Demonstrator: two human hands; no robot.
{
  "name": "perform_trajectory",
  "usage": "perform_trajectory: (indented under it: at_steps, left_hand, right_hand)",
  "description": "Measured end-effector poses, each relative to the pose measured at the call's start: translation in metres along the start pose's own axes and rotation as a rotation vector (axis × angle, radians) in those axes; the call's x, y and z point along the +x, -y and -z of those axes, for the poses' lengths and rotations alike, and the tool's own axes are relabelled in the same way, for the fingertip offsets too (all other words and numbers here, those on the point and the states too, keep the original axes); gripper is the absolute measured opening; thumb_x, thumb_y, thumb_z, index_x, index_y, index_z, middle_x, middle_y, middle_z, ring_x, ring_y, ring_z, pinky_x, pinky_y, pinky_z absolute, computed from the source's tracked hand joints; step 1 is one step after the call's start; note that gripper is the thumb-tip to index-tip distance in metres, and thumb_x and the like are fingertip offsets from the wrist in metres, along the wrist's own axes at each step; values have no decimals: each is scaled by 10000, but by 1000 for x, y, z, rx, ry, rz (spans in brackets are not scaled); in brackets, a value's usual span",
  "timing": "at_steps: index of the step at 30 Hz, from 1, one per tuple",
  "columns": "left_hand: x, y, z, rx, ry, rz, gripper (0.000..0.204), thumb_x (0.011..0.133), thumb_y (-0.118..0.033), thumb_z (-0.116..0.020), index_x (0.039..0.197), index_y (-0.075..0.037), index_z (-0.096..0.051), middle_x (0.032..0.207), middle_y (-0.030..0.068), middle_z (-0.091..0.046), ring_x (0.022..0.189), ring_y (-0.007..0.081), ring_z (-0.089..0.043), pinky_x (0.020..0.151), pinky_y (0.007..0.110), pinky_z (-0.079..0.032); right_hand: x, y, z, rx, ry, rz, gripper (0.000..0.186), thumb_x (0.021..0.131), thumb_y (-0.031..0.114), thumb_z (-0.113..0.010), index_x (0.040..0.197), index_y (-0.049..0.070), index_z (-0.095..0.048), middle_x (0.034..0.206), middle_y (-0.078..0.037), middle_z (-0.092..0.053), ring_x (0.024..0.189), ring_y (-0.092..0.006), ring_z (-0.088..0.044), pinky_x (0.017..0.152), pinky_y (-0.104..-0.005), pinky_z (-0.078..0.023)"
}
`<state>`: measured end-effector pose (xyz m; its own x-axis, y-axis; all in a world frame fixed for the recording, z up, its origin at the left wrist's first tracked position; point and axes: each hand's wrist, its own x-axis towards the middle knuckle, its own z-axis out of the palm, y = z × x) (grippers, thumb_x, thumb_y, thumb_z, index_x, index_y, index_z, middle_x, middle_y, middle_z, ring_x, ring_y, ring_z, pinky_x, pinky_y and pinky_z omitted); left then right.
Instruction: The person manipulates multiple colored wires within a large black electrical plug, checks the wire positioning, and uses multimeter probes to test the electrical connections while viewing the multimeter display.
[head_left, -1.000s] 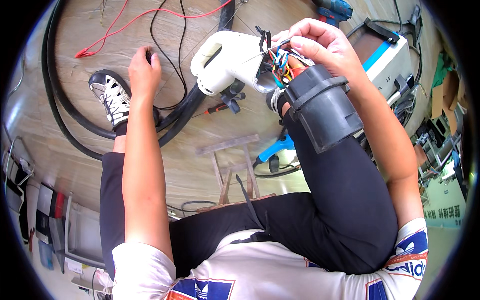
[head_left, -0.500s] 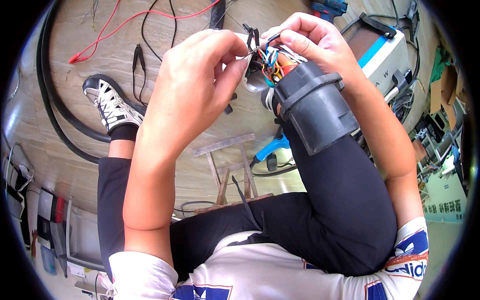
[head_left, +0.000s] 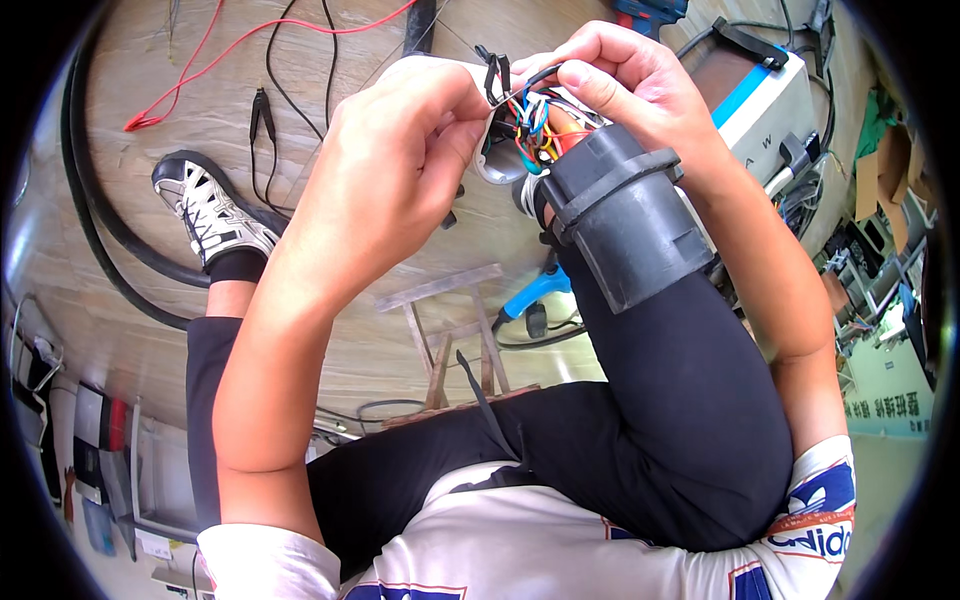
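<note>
A black cylindrical connector housing (head_left: 640,235) rests against my right thigh, its open end tilted up and to the left. A bundle of coloured wires (head_left: 538,130) comes out of that end, thicker orange ones (head_left: 568,128) among them. My right hand (head_left: 630,85) is closed above the housing and pinches a black wire (head_left: 543,75) between thumb and forefinger. To the left, my left hand (head_left: 400,150) is closed in a pinch on a thin wire (head_left: 504,98) close to the black one. Its fingertips are partly hidden. Black cable ties (head_left: 492,68) stick up between the hands.
A wooden stool or trestle (head_left: 440,285) and a blue-handled tool (head_left: 535,293) are on the floor between my legs. Thick black cable (head_left: 95,215) curves at the left, near red (head_left: 290,22) and black test leads (head_left: 262,115). A white-and-blue box (head_left: 765,110) stands at the right.
My left hand has shifted slightly left, and its forearm has swung outward. My right hand keeps its pinch almost unchanged. The whole view has shifted a little.
</note>
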<state>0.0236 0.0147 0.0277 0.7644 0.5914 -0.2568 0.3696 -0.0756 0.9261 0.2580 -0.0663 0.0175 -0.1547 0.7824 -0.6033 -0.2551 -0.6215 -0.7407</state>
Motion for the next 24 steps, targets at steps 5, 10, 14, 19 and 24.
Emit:
perform_trajectory:
  at_steps: [5,10,14,19,24]
  left_hand:
    - [0,0,-5,-28,20,7,37,918,14,-629,948,29,-614,778,55,-597,698,97,-540,627,251,-446]
    - [-1,3,-6,-56,6,51,33,925,7,-621,950,25,-608,758,52,-586,670,101,-518,611,262,-436]
    - [10,-8,7,120,73,-58,57,932,-32,-613,961,13,-595,727,126,-591,627,233,-553,600,335,-445]
    - [20,-16,24,314,245,-143,71,923,-42,-593,972,1,-563,743,210,-591,693,408,-572,620,446,-442]
    - [22,-7,30,326,322,-197,76,908,-12,-578,980,-6,-557,749,214,-581,699,427,-564,624,468,-437]
  right_hand:
    - [-1,-1,5,-107,4,7,175,1009,131,-596,1074,-26,-638,1135,-129,-707,1039,-157,-666,955,-328,-527]
    - [1,3,3,-148,16,-4,183,1008,138,-601,1080,-26,-641,1133,-127,-708,1041,-155,-665,959,-321,-525]
    - [-2,1,-1,-22,-12,-20,192,1009,140,-600,1091,-29,-641,1132,-128,-710,1042,-149,-666,950,-310,-530]
    - [2,1,-2,-31,-20,15,213,1006,147,-608,1117,-30,-651,1114,-120,-719,1013,-140,-678,925,-308,-545]
    - [4,-1,6,44,89,-31,193,1022,81,-583,1155,-45,-642,1006,-67,-712,892,-82,-646,801,-228,-513]
